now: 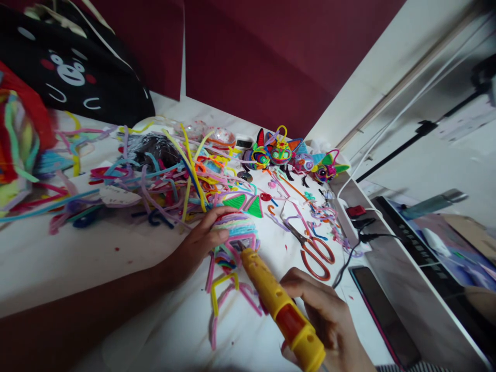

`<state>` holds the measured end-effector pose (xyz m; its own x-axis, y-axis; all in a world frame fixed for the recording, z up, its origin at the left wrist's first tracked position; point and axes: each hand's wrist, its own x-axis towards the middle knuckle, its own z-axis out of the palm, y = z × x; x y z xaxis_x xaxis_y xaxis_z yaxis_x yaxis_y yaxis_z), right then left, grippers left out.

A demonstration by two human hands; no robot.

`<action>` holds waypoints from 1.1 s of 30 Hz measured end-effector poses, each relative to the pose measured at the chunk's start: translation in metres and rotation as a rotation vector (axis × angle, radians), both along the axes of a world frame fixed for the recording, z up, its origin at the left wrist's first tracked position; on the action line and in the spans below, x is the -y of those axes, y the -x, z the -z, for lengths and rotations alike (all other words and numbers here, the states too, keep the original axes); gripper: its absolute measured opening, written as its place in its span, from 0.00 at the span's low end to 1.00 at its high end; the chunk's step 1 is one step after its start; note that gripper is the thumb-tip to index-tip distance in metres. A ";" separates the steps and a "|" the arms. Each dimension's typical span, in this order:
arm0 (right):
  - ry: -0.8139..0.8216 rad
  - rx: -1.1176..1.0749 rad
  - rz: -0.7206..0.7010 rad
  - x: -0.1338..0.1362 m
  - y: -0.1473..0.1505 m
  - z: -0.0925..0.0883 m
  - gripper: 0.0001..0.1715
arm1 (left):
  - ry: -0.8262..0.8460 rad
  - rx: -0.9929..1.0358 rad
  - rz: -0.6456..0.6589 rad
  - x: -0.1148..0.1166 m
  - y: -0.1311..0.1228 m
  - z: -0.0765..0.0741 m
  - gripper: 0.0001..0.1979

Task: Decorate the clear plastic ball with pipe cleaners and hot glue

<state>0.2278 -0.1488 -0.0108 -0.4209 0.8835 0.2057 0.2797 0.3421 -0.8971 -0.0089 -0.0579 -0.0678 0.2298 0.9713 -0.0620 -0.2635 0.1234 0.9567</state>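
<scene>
My right hand [323, 310] is wrapped round a yellow hot glue gun [271, 294]. Its metal nozzle points up and left at a striped pipe-cleaner craft piece [236, 226], at or very near a pink-edged patch; whether it touches I cannot tell. My left hand [207, 232] grips that craft piece from the left, thumb and forefinger on its pastel rows. Two green ear-like triangles [240, 202] show just above it. Below hang pink and yellow pipe-cleaner strands [225, 289].
Tangled pipe cleaners [155, 181] spread across the white table's left and back. Orange-handled scissors [312, 248] lie on the right, near a phone [382, 315] and cables. Several finished colourful ball figures [281, 152] stand at the back. A black bag [77, 72] sits back left.
</scene>
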 end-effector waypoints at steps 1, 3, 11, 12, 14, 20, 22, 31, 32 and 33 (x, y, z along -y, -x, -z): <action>0.001 -0.009 0.000 0.000 0.001 0.000 0.20 | -0.014 -0.008 0.003 -0.001 0.000 0.001 0.24; 0.019 -0.016 -0.006 0.000 0.004 0.000 0.21 | -0.041 -0.022 0.014 -0.002 0.001 0.004 0.24; 0.145 0.031 -0.023 -0.003 0.010 -0.008 0.15 | -0.057 -0.054 0.037 -0.001 0.002 0.005 0.24; 0.137 0.027 -0.022 -0.003 0.010 -0.007 0.15 | -0.054 -0.050 0.034 -0.001 0.002 0.005 0.24; 0.112 0.023 -0.013 -0.002 0.008 -0.004 0.17 | -0.044 -0.037 0.029 -0.001 0.001 0.005 0.24; 0.016 -0.017 0.010 0.000 0.002 0.002 0.23 | -0.029 -0.024 0.010 0.000 0.000 0.002 0.24; -0.023 -0.030 0.007 0.000 0.002 0.002 0.25 | -0.022 -0.026 0.017 0.000 0.000 0.001 0.24; 0.008 0.022 -0.004 0.002 -0.008 0.004 0.20 | 0.022 0.004 -0.002 0.003 -0.001 -0.004 0.23; 0.010 0.033 0.005 0.002 -0.010 0.004 0.18 | 0.032 0.011 -0.006 0.003 -0.002 -0.004 0.23; 0.016 0.046 0.016 0.001 -0.010 0.004 0.17 | 0.044 0.019 -0.008 0.003 -0.002 -0.004 0.23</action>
